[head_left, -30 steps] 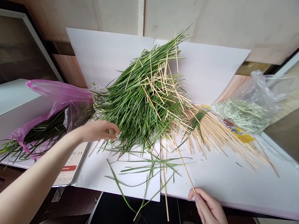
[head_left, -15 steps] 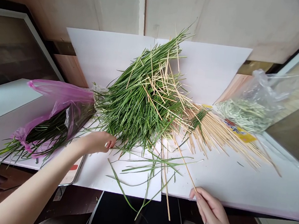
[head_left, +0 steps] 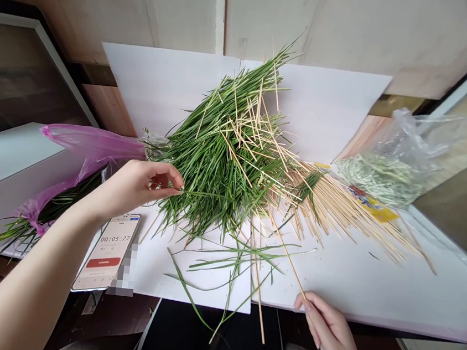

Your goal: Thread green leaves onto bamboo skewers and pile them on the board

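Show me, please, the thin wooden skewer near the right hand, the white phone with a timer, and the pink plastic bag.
Thin wooden skewer (head_left: 287, 257): head view, on its middle shaft.
White phone with a timer (head_left: 106, 251): head view, on its lit screen.
Pink plastic bag (head_left: 90, 146): head view, on its upper flap.

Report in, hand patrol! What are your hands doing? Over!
Left hand pinching a grass blade at the green pile. Right fingers on a thin wooden skewer. Phone timer beside left forearm.

I see long green grass blades (head_left: 224, 179) with pale tan bamboo skewers (head_left: 338, 211) crossing over them, on a white sheet (head_left: 166, 262). A pink plastic bag (head_left: 90, 146) lies at left, and a yellow packet (head_left: 374, 211) with red and blue print shows at right.
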`<move>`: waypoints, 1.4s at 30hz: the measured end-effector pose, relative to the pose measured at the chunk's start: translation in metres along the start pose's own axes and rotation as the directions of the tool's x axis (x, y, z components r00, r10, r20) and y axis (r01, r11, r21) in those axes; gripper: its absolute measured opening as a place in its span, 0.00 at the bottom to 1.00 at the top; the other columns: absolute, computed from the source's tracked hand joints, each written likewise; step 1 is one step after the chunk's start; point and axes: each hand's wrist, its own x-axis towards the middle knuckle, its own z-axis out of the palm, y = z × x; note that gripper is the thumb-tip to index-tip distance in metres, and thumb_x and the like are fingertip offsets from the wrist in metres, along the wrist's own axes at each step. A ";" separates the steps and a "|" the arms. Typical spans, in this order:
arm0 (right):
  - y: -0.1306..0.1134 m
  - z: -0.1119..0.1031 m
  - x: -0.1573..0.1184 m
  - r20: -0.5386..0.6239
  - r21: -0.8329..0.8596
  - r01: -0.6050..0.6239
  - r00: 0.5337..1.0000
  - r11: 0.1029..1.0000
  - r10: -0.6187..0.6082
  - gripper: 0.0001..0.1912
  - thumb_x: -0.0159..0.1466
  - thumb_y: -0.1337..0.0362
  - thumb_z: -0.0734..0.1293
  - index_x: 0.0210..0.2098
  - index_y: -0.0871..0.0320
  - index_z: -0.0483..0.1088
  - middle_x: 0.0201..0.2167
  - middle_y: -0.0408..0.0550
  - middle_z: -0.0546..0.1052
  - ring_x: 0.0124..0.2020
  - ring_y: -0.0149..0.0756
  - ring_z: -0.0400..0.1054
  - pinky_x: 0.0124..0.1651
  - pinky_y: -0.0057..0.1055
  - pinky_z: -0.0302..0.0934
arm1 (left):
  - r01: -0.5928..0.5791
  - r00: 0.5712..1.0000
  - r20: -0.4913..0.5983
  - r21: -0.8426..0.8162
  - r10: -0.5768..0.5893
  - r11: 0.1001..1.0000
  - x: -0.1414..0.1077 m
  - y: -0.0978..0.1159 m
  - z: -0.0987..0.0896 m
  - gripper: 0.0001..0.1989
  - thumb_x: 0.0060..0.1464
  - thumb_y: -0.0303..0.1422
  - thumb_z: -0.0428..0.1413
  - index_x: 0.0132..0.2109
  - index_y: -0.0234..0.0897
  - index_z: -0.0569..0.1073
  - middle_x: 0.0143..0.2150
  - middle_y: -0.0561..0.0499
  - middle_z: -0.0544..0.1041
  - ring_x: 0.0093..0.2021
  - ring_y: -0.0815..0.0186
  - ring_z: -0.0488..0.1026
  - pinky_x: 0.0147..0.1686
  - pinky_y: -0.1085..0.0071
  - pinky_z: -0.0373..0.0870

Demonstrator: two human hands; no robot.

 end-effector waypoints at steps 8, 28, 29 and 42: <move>0.001 0.000 0.000 -0.008 -0.014 0.003 1.000 1.000 -0.003 0.27 0.72 0.39 0.59 0.36 0.57 0.71 0.17 0.34 0.50 0.19 0.31 0.43 0.25 0.30 0.41 | -0.140 0.955 -0.281 -0.716 -0.099 0.684 0.008 0.003 0.015 0.20 0.43 0.29 0.72 0.45 0.40 0.77 0.31 0.53 0.81 0.30 0.69 0.76 0.34 0.73 0.72; 0.004 -0.002 -0.001 0.000 -0.033 -0.004 1.000 0.999 0.004 0.27 0.72 0.40 0.58 0.36 0.57 0.71 0.17 0.34 0.49 0.19 0.31 0.42 0.25 0.29 0.40 | -0.160 0.945 -0.274 -0.865 -0.180 0.475 0.045 0.030 0.049 0.10 0.51 0.38 0.69 0.35 0.36 0.83 0.29 0.52 0.79 0.23 0.76 0.66 0.22 0.78 0.62; 0.004 -0.002 -0.001 0.000 -0.033 -0.005 1.000 0.999 0.005 0.27 0.72 0.40 0.58 0.36 0.57 0.71 0.17 0.34 0.49 0.19 0.31 0.42 0.25 0.29 0.40 | -0.114 0.967 -0.215 -0.848 -0.139 0.517 0.048 0.034 0.061 0.11 0.51 0.39 0.68 0.36 0.36 0.83 0.29 0.51 0.79 0.23 0.75 0.66 0.21 0.78 0.61; 0.000 -0.001 -0.002 0.005 -0.047 0.004 1.000 0.999 -0.004 0.26 0.73 0.42 0.58 0.34 0.56 0.71 0.17 0.33 0.50 0.19 0.31 0.42 0.26 0.31 0.40 | 0.140 0.988 0.111 -0.937 -0.107 0.320 0.064 0.056 0.218 0.20 0.44 0.44 0.70 0.33 0.31 0.77 0.25 0.53 0.76 0.23 0.72 0.70 0.26 0.75 0.67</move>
